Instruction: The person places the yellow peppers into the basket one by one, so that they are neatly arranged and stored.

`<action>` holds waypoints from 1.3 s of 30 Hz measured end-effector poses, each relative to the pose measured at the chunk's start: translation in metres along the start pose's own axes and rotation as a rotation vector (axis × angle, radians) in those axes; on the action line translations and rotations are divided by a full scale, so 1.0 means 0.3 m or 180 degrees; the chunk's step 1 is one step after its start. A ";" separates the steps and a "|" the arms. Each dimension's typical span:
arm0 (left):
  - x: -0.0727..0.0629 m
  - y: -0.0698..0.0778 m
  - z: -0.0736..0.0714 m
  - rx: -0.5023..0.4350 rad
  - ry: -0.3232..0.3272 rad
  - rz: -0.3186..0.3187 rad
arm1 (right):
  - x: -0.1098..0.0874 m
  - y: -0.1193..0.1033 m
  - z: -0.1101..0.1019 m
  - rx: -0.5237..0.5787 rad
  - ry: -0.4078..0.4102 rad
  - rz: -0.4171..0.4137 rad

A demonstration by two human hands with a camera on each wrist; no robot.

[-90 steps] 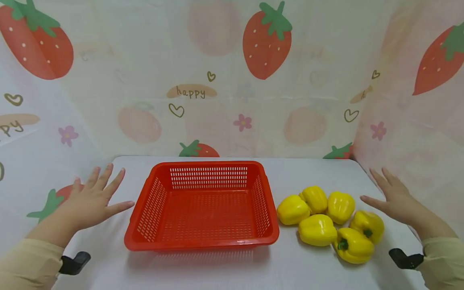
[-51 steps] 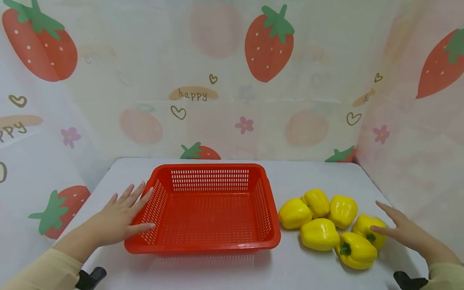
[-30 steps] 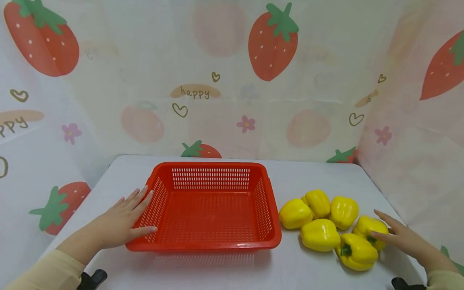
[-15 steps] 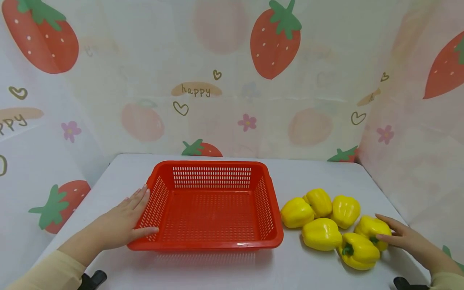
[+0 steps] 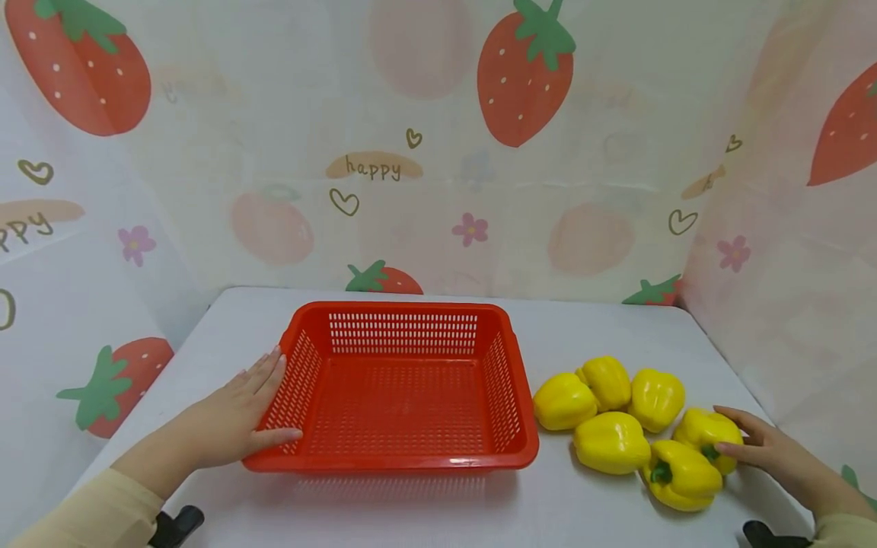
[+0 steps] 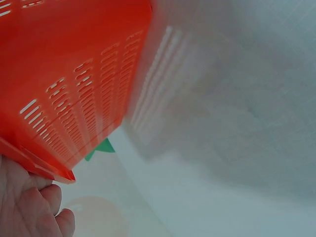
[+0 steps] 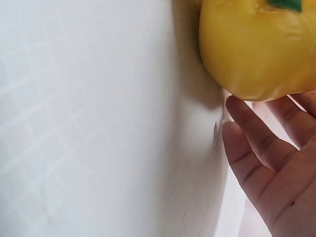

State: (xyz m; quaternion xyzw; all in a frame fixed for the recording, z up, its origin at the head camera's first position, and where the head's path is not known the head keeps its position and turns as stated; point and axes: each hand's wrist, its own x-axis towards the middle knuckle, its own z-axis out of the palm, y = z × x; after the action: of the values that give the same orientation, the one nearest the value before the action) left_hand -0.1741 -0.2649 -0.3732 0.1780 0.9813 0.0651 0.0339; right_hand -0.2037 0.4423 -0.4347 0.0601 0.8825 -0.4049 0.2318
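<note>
In the head view, my left hand (image 5: 236, 418) holds the left rim of the red plastic basket (image 5: 390, 462). Its thumb crosses the rim while the fingers lie along the outer side; the left wrist view shows several fingers below the rim flange. My right hand (image 5: 770, 449) spans the rightmost yellow bell pepper (image 5: 704, 432), thumb on the near side and index finger on the far side. From the right wrist, this bell pepper (image 7: 256, 54) appears above my bent fingers, with its green stem at the top edge. The basket holds nothing.
Several other yellow bell peppers (image 5: 612, 443) lie clustered right of the basket, the nearest one (image 5: 683, 479) close against the gripped pepper. White cloth covers the table (image 5: 411, 517). Strawberry-printed curtains (image 5: 425, 152) stand behind and at both sides.
My left hand has come from beside the basket onto its left rim, the fingers drawing together. My right hand has moved down and left from the air to the rightmost bell pepper.
</note>
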 end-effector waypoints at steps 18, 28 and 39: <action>-0.009 -0.018 -0.011 0.0001 -0.0136 0.0063 | 0.009 0.014 0.011 0.0189 -0.0132 -0.0111; -0.007 -0.011 -0.010 -0.0127 -0.0124 0.0085 | -0.002 0.003 0.002 0.0040 0.0016 -0.0124; -0.011 -0.017 -0.001 -0.0135 -0.0067 0.0107 | -0.008 -0.031 -0.031 -0.0197 0.0279 -0.0194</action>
State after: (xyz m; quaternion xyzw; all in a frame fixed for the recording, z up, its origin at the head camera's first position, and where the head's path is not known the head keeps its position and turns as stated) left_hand -0.1729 -0.2709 -0.3734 0.1943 0.9762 0.0846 0.0469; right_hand -0.2076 0.4434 -0.4220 0.0437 0.9053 -0.3813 0.1822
